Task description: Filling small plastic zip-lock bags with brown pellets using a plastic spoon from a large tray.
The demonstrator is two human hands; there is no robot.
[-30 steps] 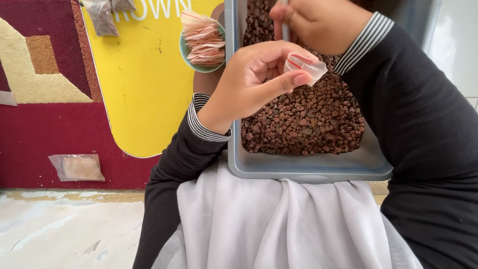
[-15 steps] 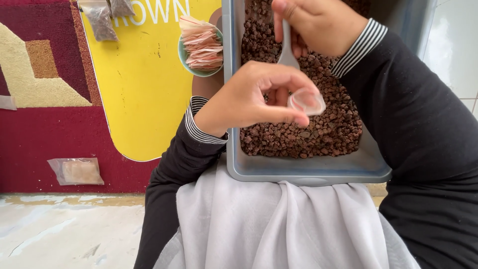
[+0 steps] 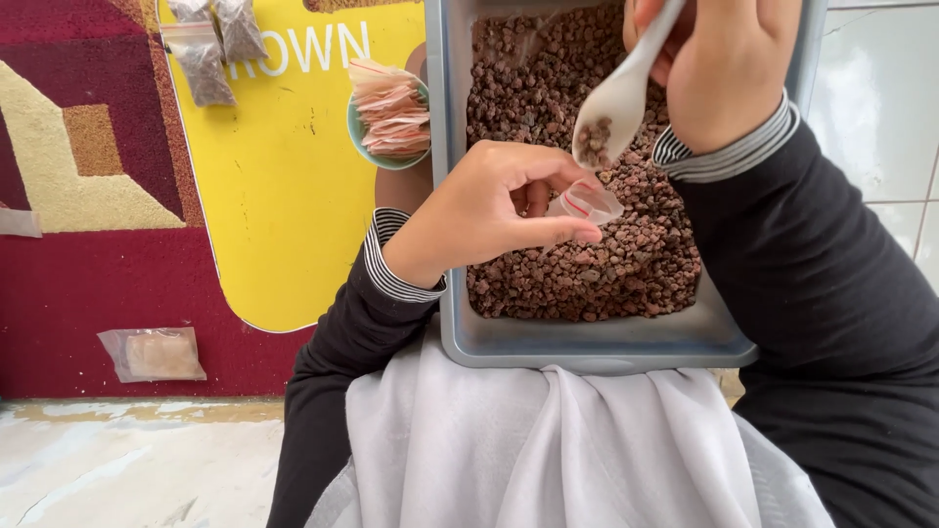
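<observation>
Over the grey tray [image 3: 597, 342] of brown pellets, left hand [image 3: 489, 210] pinched a small clear bag [image 3: 585, 203] open — right hand [image 3: 729, 68] gripped a loaded white spoon [image 3: 611, 108] just above it; filling step, next needing a careful tip into the mouth.

We count two bare hands: the left hand [image 3: 484, 210] and the right hand [image 3: 724, 64]. One white plastic spoon [image 3: 616, 103]. One small clear plastic zip bag with a red strip [image 3: 584, 203]. One grey rectangular plastic tub [image 3: 587, 342], its reddish-brown gravel pebbles [image 3: 626, 264] too many to count. One small green round bowl [image 3: 357, 122] with a stack of empty bags, number unclear. Two filled clear bags [image 3: 210, 44] top left, possibly more out of frame. One flat clear bag [image 3: 154, 354] on the floor.
</observation>
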